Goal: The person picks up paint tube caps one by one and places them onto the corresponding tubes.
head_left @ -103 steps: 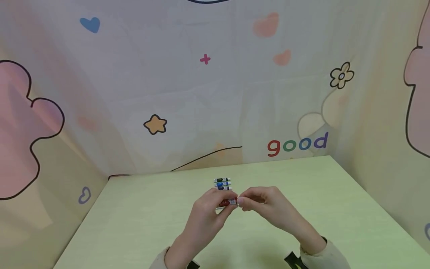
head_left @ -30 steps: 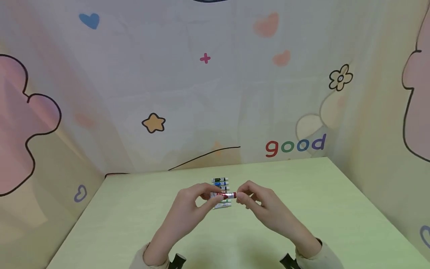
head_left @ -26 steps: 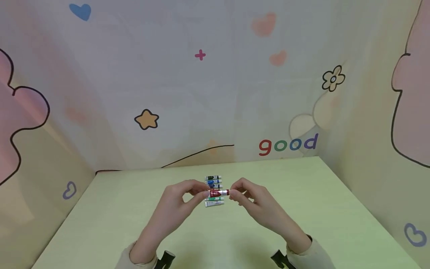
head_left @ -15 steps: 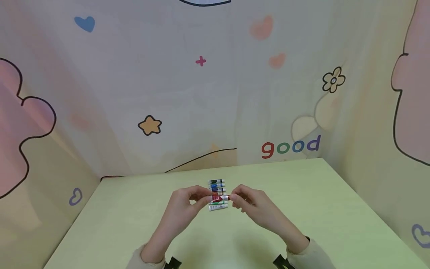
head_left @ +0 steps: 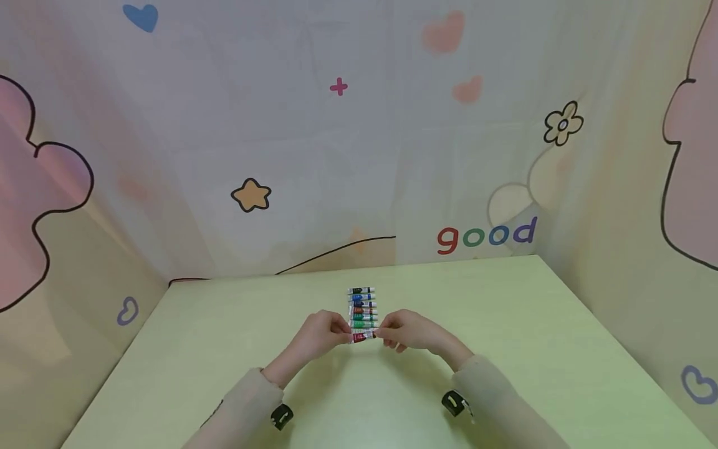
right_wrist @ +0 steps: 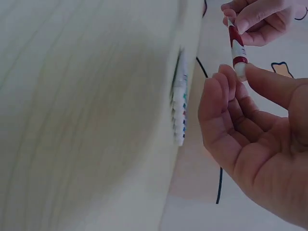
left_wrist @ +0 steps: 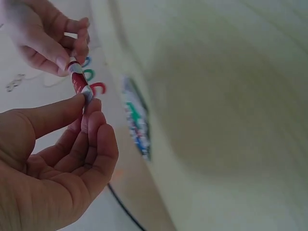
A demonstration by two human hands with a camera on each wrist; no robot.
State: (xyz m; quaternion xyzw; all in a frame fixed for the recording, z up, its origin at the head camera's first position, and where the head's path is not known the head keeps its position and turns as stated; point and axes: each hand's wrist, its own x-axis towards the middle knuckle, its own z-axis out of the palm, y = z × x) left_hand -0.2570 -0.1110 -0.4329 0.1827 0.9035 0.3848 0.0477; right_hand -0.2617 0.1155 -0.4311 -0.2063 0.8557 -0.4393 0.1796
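Observation:
A small red-and-white paint tube (head_left: pixel 363 337) is held crosswise between both hands, in front of the near end of a row of tubes. My left hand (head_left: pixel 322 337) pinches its flat tail end between thumb and fingers. The white cap end is pinched by my right hand (head_left: pixel 412 332). In the left wrist view the red tube (left_wrist: pixel 77 81) appears raised off the table, and the right wrist view also shows the tube (right_wrist: pixel 237 45) stretched between the two sets of fingertips. Fingers hide both of its ends.
Behind the held tube, several paint tubes (head_left: pixel 362 310) in green, blue, dark and red-brown labels lie side by side on the pale green table (head_left: pixel 252 324). A printed cloth backdrop (head_left: pixel 314 156) rises at the table's back edge and sides.
Both hands still hold the red tube. Compared with earlier, it has come down from over the row to the near end, uncovering more tubes. The head view has shifted slightly.

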